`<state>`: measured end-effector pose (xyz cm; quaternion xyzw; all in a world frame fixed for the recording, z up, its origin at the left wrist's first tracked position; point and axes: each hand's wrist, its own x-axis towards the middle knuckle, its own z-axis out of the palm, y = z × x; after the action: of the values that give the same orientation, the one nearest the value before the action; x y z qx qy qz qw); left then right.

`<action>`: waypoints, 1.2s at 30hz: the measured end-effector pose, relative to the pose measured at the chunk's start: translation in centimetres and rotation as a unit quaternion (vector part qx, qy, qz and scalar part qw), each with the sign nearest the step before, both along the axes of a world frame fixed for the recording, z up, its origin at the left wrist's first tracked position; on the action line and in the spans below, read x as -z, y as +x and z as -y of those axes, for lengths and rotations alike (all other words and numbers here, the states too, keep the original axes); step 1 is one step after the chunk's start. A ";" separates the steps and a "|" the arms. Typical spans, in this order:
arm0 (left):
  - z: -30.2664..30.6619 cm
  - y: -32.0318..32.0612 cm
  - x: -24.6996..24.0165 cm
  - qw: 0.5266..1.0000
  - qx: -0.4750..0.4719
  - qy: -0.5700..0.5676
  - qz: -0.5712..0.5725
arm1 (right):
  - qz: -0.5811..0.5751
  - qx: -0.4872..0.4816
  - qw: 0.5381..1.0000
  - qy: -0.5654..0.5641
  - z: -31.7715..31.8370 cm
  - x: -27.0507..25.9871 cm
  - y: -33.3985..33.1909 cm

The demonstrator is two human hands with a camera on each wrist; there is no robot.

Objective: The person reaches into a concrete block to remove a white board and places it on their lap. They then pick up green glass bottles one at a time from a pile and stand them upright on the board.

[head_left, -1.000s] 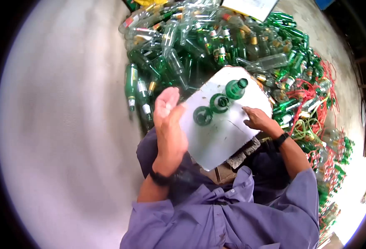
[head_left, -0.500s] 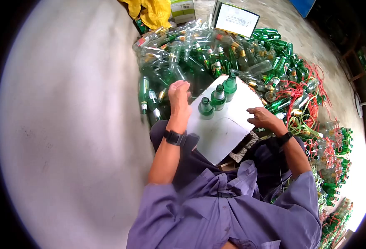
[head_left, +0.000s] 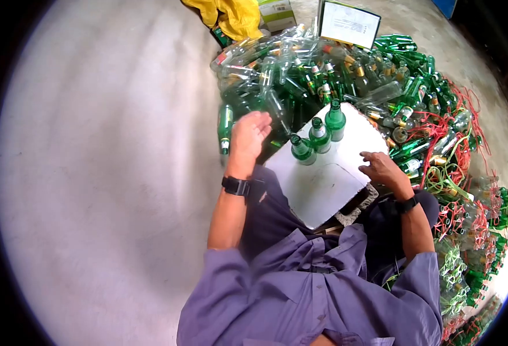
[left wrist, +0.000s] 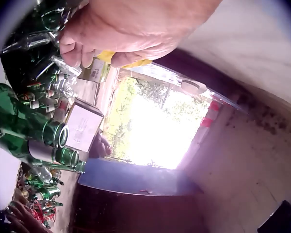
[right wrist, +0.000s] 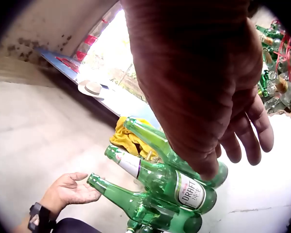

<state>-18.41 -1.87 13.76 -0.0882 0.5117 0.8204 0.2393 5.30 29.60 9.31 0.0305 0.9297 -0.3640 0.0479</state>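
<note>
Three green bottles stand upright in a slanting row on a white board (head_left: 323,184): the near one (head_left: 303,151), the middle one (head_left: 319,137) and the far one (head_left: 335,122). The middle bottle (right wrist: 189,191) carries a white DRAFT label in the right wrist view. My left hand (head_left: 249,137) is raised beside the board's left edge, fingers loosely bent and holding nothing. Over the board's right edge is my right hand (head_left: 383,172), fingers extended, apart from the bottles. The right wrist view shows the left palm (right wrist: 72,190) turned up and empty.
A big heap of green and clear bottles (head_left: 380,92) surrounds the board's far side. Red and green straps (head_left: 464,132) lie at the right. Behind the heap are a framed sheet (head_left: 349,24), a yellow cloth (head_left: 236,17) and a box (head_left: 277,14).
The head view has shifted, bringing the yellow cloth and box into sight. My left hand has moved away from me along the board's left side. The three bottles still stand on the board.
</note>
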 end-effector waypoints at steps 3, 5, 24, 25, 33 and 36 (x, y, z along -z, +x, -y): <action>3.2 -1.5 -2.7 0.993 -0.036 -0.046 -0.100 | 0.024 -0.029 0.993 0.108 -0.4 0.6 0.2; 5.6 -2.8 -3.3 0.984 -0.059 -0.093 -0.137 | 0.060 -0.038 0.985 0.160 -0.3 1.2 0.0; 14.1 -9.8 17.7 0.680 -0.007 -0.728 -0.091 | 0.114 -0.075 0.982 0.129 2.0 2.6 -3.5; 13.8 -10.0 17.9 0.680 -0.004 -0.727 -0.092 | 0.115 -0.072 0.982 0.130 2.1 2.6 -3.6; 13.7 -10.3 19.3 0.699 -0.022 -0.704 -0.121 | 0.129 -0.077 0.980 0.131 2.7 2.2 -4.0; 13.8 -10.9 19.2 0.703 -0.062 -0.692 -0.151 | 0.130 -0.078 0.980 0.129 2.8 2.4 -4.1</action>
<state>-29.31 -15.71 -5.47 -0.1358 0.9582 0.2510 -0.0205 1.24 26.84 6.96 0.0106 0.9542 -0.2292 0.1919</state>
